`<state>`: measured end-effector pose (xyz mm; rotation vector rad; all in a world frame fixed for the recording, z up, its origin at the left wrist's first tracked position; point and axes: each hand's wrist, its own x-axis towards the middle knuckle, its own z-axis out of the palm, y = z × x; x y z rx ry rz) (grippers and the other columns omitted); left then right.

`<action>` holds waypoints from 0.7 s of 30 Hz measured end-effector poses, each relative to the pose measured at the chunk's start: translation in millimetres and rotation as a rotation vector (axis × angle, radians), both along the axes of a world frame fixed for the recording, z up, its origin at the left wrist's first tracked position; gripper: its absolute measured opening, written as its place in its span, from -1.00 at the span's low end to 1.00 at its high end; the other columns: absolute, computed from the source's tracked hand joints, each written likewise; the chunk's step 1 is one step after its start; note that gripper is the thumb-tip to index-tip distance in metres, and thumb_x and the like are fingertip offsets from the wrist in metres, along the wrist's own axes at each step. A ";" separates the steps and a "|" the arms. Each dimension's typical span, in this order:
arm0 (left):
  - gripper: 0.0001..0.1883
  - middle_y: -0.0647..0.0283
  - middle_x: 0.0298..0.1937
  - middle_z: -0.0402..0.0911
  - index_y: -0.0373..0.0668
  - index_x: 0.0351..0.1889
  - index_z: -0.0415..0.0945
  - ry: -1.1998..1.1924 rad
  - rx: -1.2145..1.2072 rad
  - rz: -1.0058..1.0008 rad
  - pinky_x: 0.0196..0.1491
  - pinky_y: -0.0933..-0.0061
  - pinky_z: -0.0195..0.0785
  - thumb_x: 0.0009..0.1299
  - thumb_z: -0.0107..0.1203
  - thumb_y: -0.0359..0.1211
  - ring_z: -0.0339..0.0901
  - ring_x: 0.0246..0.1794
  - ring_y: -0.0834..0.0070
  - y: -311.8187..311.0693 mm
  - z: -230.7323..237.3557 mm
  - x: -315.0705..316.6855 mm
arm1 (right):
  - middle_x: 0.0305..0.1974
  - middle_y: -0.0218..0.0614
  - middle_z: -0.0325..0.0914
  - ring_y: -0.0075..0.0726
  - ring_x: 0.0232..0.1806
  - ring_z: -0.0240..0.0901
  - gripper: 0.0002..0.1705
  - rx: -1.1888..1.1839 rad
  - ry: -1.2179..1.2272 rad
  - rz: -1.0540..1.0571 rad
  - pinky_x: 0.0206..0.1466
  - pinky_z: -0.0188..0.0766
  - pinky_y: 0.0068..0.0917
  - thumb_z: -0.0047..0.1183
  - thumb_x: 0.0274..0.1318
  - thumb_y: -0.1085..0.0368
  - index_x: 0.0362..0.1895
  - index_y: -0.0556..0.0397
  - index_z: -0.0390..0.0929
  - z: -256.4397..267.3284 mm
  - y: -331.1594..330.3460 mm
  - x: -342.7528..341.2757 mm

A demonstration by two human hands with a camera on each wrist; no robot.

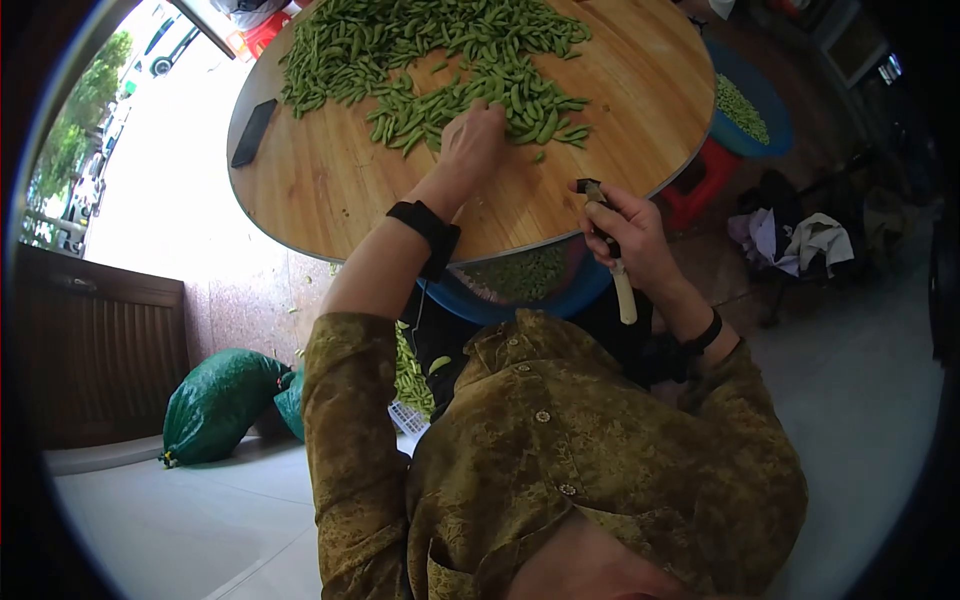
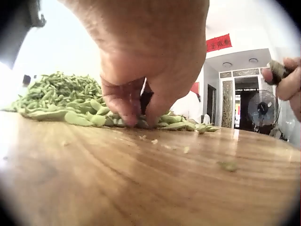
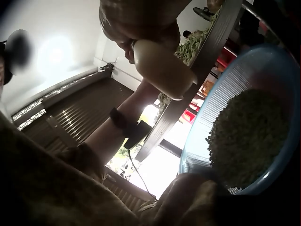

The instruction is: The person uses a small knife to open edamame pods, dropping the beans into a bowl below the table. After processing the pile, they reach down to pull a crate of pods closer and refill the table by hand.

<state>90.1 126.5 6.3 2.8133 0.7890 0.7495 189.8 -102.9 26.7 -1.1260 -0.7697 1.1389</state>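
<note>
A broad heap of green pea pods (image 1: 420, 40) covers the far half of the round wooden table (image 1: 640, 110). My left hand (image 1: 474, 138) reaches down to the heap's near edge. In the left wrist view its thumb and fingertips meet low over the tabletop, pinching at a pod; the fingers mostly hide it. My right hand (image 1: 632, 235), near the table's right front edge, grips a tool with a cream handle (image 1: 625, 292). The handle's rounded butt points toward my body. A dark piece (image 1: 588, 186) shows by the thumb tip; the rest of the tool is hidden by the fingers.
A black phone-like slab (image 1: 254, 132) lies at the table's left edge. Below the front edge is a blue basin (image 1: 590, 300) with green contents. Another blue basin (image 1: 782, 115) stands at the right by a red stool (image 1: 712, 185). Green sacks (image 1: 225, 405) lie on the floor.
</note>
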 end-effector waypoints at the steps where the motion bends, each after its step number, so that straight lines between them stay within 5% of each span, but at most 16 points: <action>1: -0.85 -0.03 -0.25 0.50 -0.25 -0.36 0.54 0.020 -0.004 -0.031 -0.20 0.14 0.41 0.19 0.13 -0.37 0.51 -0.22 -0.01 0.0 1.0 1.2 | -0.44 -0.38 0.41 -0.69 -0.63 0.19 -0.59 0.007 -0.001 -0.001 -0.66 0.11 -0.72 -0.17 0.30 0.37 0.19 0.28 0.31 -0.3 0.0 -0.3; 6: -0.86 0.00 -0.35 0.56 -0.24 -0.42 0.57 0.057 0.028 -0.092 -0.25 0.14 0.41 0.15 0.17 -0.35 0.54 -0.27 0.01 -3.0 -3.7 -18.2 | -0.45 -0.38 0.41 -0.68 -0.63 0.20 -0.61 -0.013 0.036 0.032 -0.66 0.11 -0.71 -0.16 0.29 0.36 0.17 0.23 0.34 -9.2 -2.4 3.1; 9: -0.86 0.02 -0.50 0.57 -0.27 -0.44 0.57 -0.031 -0.268 0.002 -0.33 0.20 0.39 0.17 0.16 -0.36 0.57 -0.43 0.13 -8.2 7.0 -45.2 | -0.46 -0.42 0.38 -0.67 -0.65 0.21 -0.77 -0.072 0.100 0.054 -0.68 0.10 -0.72 -0.11 0.30 0.29 -0.09 0.18 0.40 -13.6 0.5 0.8; 11: -0.82 0.21 -0.61 0.55 -0.32 -0.51 0.51 -0.243 -0.648 -0.006 -0.54 0.39 0.30 0.25 0.12 -0.38 0.49 -0.65 0.41 -9.5 1.9 -59.1 | -0.47 -0.41 0.39 -0.67 -0.65 0.21 -0.82 -0.041 0.132 0.099 -0.68 0.10 -0.72 -0.11 0.30 0.29 -0.16 0.16 0.40 -14.1 5.9 -5.3; 14: -0.86 0.23 -0.60 0.54 -0.32 -0.43 0.55 -0.254 -0.940 0.021 -0.53 0.47 0.29 0.23 0.13 -0.39 0.48 -0.62 0.55 -27.2 20.1 -71.8 | -0.47 -0.41 0.39 -0.66 -0.65 0.22 -0.85 -0.037 0.198 0.146 -0.69 0.11 -0.69 -0.12 0.29 0.31 -0.26 0.13 0.40 -6.9 16.4 -20.6; 15: -0.86 0.23 -0.60 0.54 -0.32 -0.43 0.55 -0.252 -0.937 0.020 -0.53 0.47 0.29 0.23 0.13 -0.39 0.48 -0.62 0.55 -36.3 22.6 -76.8 | -0.47 -0.40 0.39 -0.66 -0.64 0.22 -0.85 -0.032 0.233 0.173 -0.69 0.12 -0.70 -0.12 0.30 0.30 -0.22 0.13 0.40 -10.5 21.0 -23.7; 17: -0.89 0.34 -0.56 0.55 -0.28 -0.37 0.55 -0.536 -1.558 -0.038 -0.56 0.60 0.26 0.26 0.13 -0.40 0.46 -0.61 0.61 -54.2 26.1 -82.4 | -0.46 -0.41 0.40 -0.67 -0.63 0.24 -0.82 -0.014 0.253 0.210 -0.68 0.13 -0.71 -0.11 0.30 0.29 -0.12 0.12 0.40 -16.9 27.5 -27.3; 21: -0.91 0.38 -0.53 0.55 -0.24 -0.32 0.55 -0.494 -1.623 -0.032 -0.55 0.69 0.24 0.28 0.12 -0.43 0.44 -0.63 0.63 -75.3 27.2 -86.6 | -0.44 -0.38 0.39 -0.66 -0.63 0.22 -0.55 -0.015 0.222 0.280 -0.66 0.12 -0.72 -0.18 0.32 0.36 0.27 0.12 0.24 -10.5 28.7 -35.5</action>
